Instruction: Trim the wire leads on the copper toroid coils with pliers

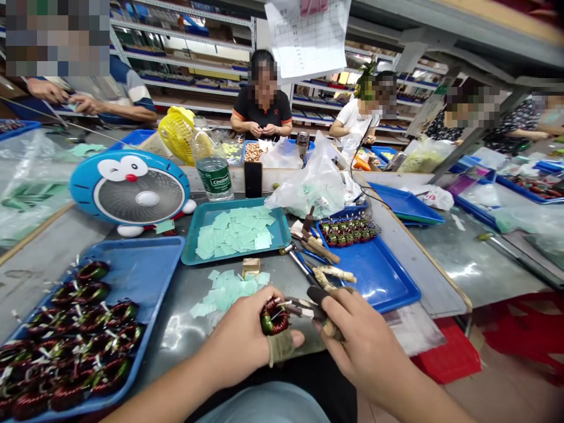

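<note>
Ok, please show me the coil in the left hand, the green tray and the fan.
coil (274, 317): head view, on copper winding.
green tray (235, 201): head view, on top rim.
fan (147, 198): head view, on centre hub.

A teal tray holds pale green paper squares. Just behind it stand a plastic water bottle and an upright black phone. Left of it lies a blue tray of wound toroid coils; right, another blue tray of smaller coils.

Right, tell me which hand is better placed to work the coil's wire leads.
Probably the right hand: it holds pliers with their tips at the leads. The left hand is busy gripping the toroid coil.
</note>
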Available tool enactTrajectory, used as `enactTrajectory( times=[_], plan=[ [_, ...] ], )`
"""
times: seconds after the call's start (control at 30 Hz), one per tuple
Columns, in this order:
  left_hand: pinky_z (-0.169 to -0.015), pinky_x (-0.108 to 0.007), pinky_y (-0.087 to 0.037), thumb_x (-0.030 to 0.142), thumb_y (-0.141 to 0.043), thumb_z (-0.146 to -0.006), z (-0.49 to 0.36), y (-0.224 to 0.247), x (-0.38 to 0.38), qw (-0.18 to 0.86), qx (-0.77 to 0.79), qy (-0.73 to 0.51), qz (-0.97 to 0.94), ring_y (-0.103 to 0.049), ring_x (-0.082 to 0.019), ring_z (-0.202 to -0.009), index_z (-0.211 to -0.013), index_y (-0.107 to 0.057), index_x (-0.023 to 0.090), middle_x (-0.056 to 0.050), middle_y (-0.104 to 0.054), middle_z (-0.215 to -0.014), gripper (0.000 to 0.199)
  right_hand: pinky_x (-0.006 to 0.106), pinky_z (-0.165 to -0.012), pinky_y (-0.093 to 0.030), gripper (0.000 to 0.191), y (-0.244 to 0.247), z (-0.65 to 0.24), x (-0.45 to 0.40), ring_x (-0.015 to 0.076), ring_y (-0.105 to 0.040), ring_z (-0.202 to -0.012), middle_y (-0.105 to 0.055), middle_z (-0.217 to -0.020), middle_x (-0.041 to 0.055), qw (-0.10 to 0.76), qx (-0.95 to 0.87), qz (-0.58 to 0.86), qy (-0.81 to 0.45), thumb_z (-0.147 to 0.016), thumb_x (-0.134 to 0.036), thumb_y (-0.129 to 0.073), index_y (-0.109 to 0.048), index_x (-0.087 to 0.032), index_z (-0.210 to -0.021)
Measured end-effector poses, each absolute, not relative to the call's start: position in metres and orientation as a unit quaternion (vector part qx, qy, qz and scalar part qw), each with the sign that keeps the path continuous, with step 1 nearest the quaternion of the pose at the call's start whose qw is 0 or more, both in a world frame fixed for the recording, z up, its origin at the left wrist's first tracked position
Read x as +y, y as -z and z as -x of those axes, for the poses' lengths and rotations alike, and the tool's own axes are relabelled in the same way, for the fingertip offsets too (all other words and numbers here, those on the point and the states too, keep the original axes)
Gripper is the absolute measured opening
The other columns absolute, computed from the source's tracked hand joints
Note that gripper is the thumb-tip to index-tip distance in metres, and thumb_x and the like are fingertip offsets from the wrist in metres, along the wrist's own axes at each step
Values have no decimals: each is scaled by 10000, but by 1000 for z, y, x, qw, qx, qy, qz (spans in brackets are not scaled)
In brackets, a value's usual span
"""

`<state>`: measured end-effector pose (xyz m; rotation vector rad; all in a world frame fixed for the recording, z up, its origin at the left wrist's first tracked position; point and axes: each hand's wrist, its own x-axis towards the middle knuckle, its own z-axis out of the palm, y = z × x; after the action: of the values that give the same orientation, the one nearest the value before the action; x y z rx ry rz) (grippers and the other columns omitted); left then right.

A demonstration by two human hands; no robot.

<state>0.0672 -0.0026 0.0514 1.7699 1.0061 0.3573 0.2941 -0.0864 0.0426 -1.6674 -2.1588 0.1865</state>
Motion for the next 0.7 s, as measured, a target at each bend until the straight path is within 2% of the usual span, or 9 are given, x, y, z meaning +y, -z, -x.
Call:
enactTrajectory(
  times=[0.07, 0.2, 0.33, 0.5, 0.63, 0.7],
  plan=[
    [-611, -268, -447, 438, -748, -838, -68, -49, -2, 451, 435, -143, -766, -653, -201, -698, -984, -599, 244, 29, -710, -777, 286, 403, -746, -512, 216, -39, -288, -90, 267, -609, -881, -639, -1025, 65, 217, -759, 606, -98, -918, -151, -599, -580, -259, -1104],
    [-694, -323, -466, 321, -733, -845, -68, -31, 0, 255, 477, -197, -817, -706, -256, -796, -1041, -642, 236, -16, -757, -874, 233, 375, -758, -543, 227, -26, -270, -100, 259, -651, -904, -658, -1016, 60, 270, -719, 623, -147, -937, -203, -604, -570, -259, -1155],
    [-788, -371, -509, 155, -714, -800, -66, -14, 2, 136, 436, -287, -842, -728, -294, -862, -1119, -647, 203, -69, -774, -975, 329, 322, -704, -534, 134, -18, -256, -104, 220, -660, -817, -667, -934, 36, 313, -678, 640, -178, -939, -223, -588, -571, -242, -1071],
    [-711, -372, -553, 210, -700, -834, -67, -12, 4, 119, 401, -332, -845, -719, -295, -789, -1166, -627, 192, -81, -722, -905, 340, 289, -698, -508, 97, -24, -258, -102, 191, -631, -788, -657, -898, 14, 323, -669, 636, -211, -944, -229, -578, -567, -237, -1041],
    [-745, -354, -581, 138, -603, -854, -71, -10, 9, 124, 377, -379, -836, -768, -270, -853, -1263, -547, 200, -75, -776, -1037, 417, 285, -741, -497, 90, -30, -256, -96, 187, -632, -827, -660, -931, 15, 316, -648, 647, -247, -962, -251, -567, -570, -234, -1050],
    [-784, -356, -590, 168, -587, -885, -72, -10, 11, 114, 373, -404, -827, -778, -272, -922, -1307, -514, 198, -89, -776, -1115, 429, 292, -776, -490, 114, -29, -252, -94, 191, -634, -864, -666, -970, 24, 313, -636, 654, -266, -971, -273, -562, -574, -230, -1076]
  ],
)
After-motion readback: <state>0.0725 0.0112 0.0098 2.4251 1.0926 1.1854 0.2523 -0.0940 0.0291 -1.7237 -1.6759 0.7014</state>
